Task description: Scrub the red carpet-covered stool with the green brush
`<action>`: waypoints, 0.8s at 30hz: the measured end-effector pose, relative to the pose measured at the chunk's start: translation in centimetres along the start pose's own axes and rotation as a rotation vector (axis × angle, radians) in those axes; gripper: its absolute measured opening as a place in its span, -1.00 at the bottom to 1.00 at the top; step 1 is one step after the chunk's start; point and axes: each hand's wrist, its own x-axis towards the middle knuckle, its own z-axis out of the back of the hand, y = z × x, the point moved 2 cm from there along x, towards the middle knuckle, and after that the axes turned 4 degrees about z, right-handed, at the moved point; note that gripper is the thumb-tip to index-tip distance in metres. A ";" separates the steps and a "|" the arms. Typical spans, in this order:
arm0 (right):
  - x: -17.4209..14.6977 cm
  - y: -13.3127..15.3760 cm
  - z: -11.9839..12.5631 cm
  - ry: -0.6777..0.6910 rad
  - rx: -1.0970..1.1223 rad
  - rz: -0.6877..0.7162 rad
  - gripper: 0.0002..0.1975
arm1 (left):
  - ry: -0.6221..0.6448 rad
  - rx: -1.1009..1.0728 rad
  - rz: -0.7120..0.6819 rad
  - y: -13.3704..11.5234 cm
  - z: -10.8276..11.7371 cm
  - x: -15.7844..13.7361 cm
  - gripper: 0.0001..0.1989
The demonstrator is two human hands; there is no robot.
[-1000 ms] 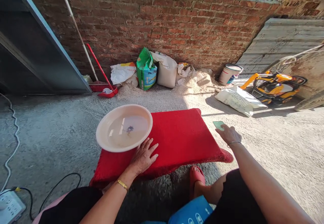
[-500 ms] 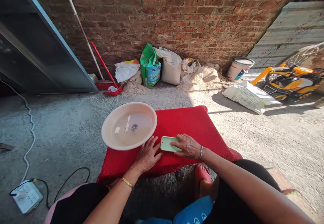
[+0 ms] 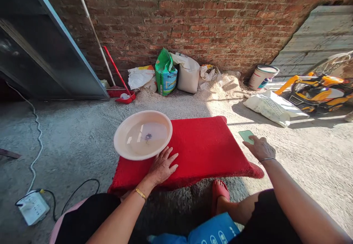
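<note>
The basin [image 3: 121, 149] sits on the table [image 3: 201, 144] at its far left corner, its rim seeming to lap past the left edge. Just to the near side of it, the sitter's left hand [image 3: 163, 167] lies on the table, inside the near edge; whether the fingers touch the rim I can't tell. The right hand [image 3: 260, 149] is out past the right edge, holding a flat slab [image 3: 245, 135]. Down on the floor to the left is a power strip [image 3: 34, 210]. Behind the table, along the wall [image 3: 215, 23], I see from left to right a dustpan [image 3: 132, 99], two upright sacks [image 3: 167, 77] side by side, and a bucket [image 3: 260, 80]. A fallen sack [image 3: 273, 108] lies before the bucket, with a ride-on toy [image 3: 321, 95] to its right.
</note>
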 end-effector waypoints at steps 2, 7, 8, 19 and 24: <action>-0.1 0.7 0.3 -0.014 0.038 0.020 -0.42 | 0.002 -0.010 0.008 -0.1 0.1 -0.1 -0.54; -2.6 8.3 0.1 -0.051 0.116 0.473 -0.49 | 0.016 -0.023 0.026 -0.2 0.3 -0.1 -0.54; -3.7 10.3 0.0 -0.063 0.130 0.629 -0.51 | 0.019 -0.022 0.028 -0.2 0.3 -0.1 -0.54; -8.8 19.3 -1.7 -0.087 0.048 1.217 -0.55 | 0.052 -0.020 0.021 -0.1 0.5 0.0 -0.53; -2.4 12.2 -1.6 -0.055 0.006 0.640 -0.53 | 0.043 -0.024 0.026 -0.3 0.6 0.0 -0.54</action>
